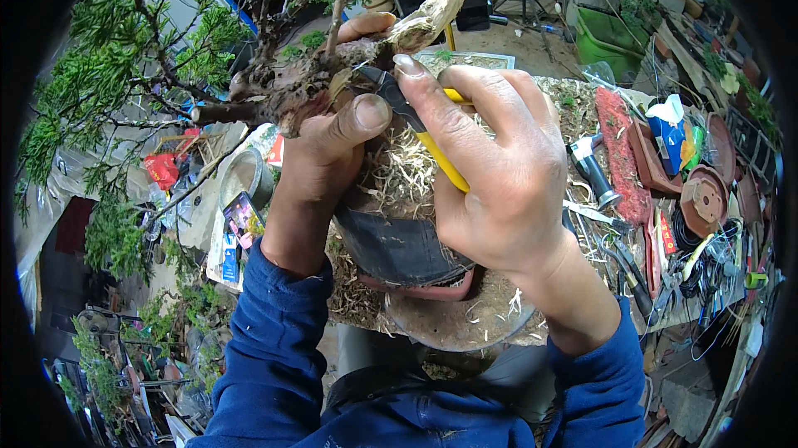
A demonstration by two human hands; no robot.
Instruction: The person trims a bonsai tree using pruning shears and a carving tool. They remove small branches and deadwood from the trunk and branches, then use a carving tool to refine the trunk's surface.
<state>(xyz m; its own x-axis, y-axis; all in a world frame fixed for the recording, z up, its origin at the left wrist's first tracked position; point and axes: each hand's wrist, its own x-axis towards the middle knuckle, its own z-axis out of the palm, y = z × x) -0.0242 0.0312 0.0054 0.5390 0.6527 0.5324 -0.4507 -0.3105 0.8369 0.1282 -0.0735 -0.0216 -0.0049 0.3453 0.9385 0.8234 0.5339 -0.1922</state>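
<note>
A potted juniper bonsai point(316, 86) with green foliage and a pale, bare deadwood branch point(440, 3) leans over the bench in front of me. My left hand point(320, 149) is closed round its gnarled trunk, thumb on the near side and a finger showing beyond. In my right hand point(511, 145) are yellow-handled pliers point(440, 161), their dark jaws against the trunk just above my left thumb. Exactly what the jaw tips touch is hard to make out. Pale wood shavings point(407, 169) cover the soil below, inside a black wrap point(399, 248) round the pot.
The pot stands on a round turntable point(453, 327). To the right lie a black flashlight point(594, 174), a red fibrous strip point(619, 157), a brown pot point(704, 201) and scattered hand tools point(628, 269). At left are a phone point(243, 219) and a round container point(241, 178). Foliage spreads across the left side.
</note>
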